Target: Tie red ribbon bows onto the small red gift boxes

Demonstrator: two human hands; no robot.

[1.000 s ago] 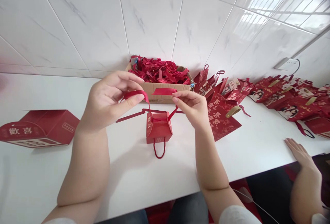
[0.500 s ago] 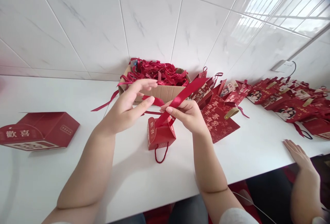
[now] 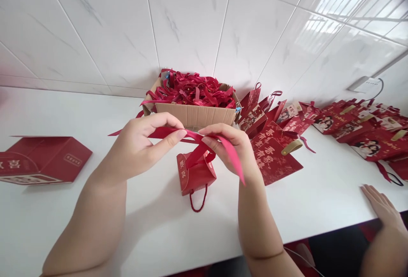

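Pinching: the left hand (image 3: 143,147) is closed, with thumb and forefinger nipping a red ribbon (image 3: 164,132). A loose tail of it trails away to the left, low over the white table (image 3: 159,234).
Right hand: the right hand (image 3: 232,149) is also closed on the same ribbon, fingertip to thumb and nearly touching the left. A brighter end drapes down across its wrist.
Ribbon path: from between the two pinches, a length drops to the top of the small red gift box (image 3: 196,175).
Gift box: it stands on the table directly under both hands, near the front edge. Its cord handle (image 3: 198,200) hangs toward the person.
Why held so: both grips sit close together and above the box, which likely keeps the ribbon taut and centred over its top.
Supply: a cardboard carton (image 3: 194,115) heaped with more red ribbons stands just behind the box, against the tiled wall, within easy reach.
Flat stock: a folded red box (image 3: 47,158) lies well to the left. Flattened red bags (image 3: 274,154) fan out to the right.
Other person: a co-worker's hand (image 3: 382,207) rests open on the table edge at far right.
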